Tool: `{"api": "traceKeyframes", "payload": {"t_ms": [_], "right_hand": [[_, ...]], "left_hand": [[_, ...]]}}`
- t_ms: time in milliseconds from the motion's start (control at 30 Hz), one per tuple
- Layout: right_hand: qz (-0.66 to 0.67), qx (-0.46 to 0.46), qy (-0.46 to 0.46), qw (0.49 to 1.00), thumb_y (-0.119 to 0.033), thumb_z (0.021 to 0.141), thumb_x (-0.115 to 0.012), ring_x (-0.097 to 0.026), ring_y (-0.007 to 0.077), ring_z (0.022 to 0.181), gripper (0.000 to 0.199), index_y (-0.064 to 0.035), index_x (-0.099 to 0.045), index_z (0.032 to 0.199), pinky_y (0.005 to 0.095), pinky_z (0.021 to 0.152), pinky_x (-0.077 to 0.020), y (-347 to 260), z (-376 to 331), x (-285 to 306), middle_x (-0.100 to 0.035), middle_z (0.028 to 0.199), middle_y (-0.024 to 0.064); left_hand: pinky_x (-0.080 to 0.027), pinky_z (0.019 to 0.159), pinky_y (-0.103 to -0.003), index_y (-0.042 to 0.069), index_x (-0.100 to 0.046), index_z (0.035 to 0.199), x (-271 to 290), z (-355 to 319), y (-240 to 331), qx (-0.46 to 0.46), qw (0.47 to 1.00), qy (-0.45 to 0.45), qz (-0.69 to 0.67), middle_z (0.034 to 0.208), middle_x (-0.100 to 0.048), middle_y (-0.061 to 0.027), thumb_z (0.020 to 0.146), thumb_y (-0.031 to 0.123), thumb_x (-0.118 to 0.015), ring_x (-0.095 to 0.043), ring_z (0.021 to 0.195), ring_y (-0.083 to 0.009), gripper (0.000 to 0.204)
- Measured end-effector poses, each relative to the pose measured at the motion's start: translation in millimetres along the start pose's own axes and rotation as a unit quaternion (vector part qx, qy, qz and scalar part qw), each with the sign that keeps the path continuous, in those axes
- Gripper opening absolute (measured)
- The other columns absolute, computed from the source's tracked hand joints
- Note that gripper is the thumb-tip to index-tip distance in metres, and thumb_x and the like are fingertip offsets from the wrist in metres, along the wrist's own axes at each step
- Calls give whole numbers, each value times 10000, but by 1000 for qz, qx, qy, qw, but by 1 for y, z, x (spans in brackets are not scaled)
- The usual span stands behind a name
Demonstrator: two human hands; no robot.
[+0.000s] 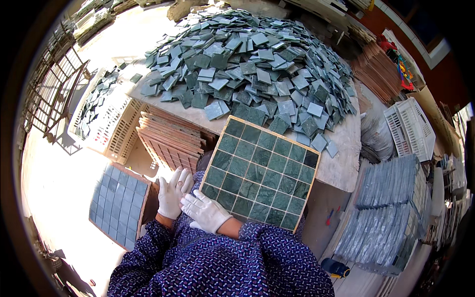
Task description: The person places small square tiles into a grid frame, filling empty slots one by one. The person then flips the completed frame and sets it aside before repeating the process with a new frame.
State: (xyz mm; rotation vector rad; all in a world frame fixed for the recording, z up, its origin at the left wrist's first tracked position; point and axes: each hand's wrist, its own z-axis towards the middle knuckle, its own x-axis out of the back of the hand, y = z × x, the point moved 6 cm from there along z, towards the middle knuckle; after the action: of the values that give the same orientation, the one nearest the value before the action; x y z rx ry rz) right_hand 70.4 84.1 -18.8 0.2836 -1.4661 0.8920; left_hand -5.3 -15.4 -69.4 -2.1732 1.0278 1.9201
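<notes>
Patterned shirt nearest, both grips half-uncurled, seemingly empty; tiled panel hides table edge.

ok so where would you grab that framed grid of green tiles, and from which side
Probably by the light rim of the framed tile grid, at its left and right edges, one hand from each side. It is flat and broad, so opposite edges should balance it; no hand covers the right edge, and the right hand lies by the lower-left corner.
</notes>
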Motion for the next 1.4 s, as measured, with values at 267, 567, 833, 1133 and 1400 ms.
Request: {"api": "traceKeyframes", "payload": {"t_ms": [267,567,833,1133,1400], "right_hand": [[-21,-104,-10,994,-475,845,-594,-364,275,1364,659,-124,-477,1390,507,1148,-209,41,-84,56,-429,1461,88],[-187,-553,199,788,-303,849,-648,-293,458,1363,747,55,-321,1417,538,1125,-220,87,-294,112,-344,1453,273],[-97,-407,54,907,-502,774,-677,-299,397,1373,841,-32,-401,1414,564,1112,-226,32,-243,56,-365,1472,182],[-189,-556,169,791,-383,828,-663,-291,451,1363,823,70,-310,1417,537,1136,-202,59,-322,111,-327,1456,284],[-35,-148,73,986,-501,832,-584,-320,253,1402,763,-47,-411,1421,434,1178,-196,27,-100,42,-388,1488,118]], "left_hand": [[-351,1088,-395,-38,-416,1356,10,-24,34,-87,827,63,552,1334,-536,-201,979,277,-473,-489,1272,-320,494],[-197,1146,-512,1,-462,1360,-137,-24,-77,-169,423,-287,842,1432,-425,-209,937,529,-424,-362,1357,-380,677],[-183,1128,-578,71,-528,1320,-123,-19,-87,-170,273,-372,871,1390,-488,-147,858,584,-487,-403,1318,-352,692],[-191,1159,-455,-17,-295,1461,-37,-30,7,-107,424,-99,894,1509,-291,-242,956,584,-362,-239,1422,-382,788],[-253,1142,-363,-42,-308,1452,-9,1,4,-146,602,25,785,1501,-348,-210,987,267,-421,-317,1408,-311,569]]}}
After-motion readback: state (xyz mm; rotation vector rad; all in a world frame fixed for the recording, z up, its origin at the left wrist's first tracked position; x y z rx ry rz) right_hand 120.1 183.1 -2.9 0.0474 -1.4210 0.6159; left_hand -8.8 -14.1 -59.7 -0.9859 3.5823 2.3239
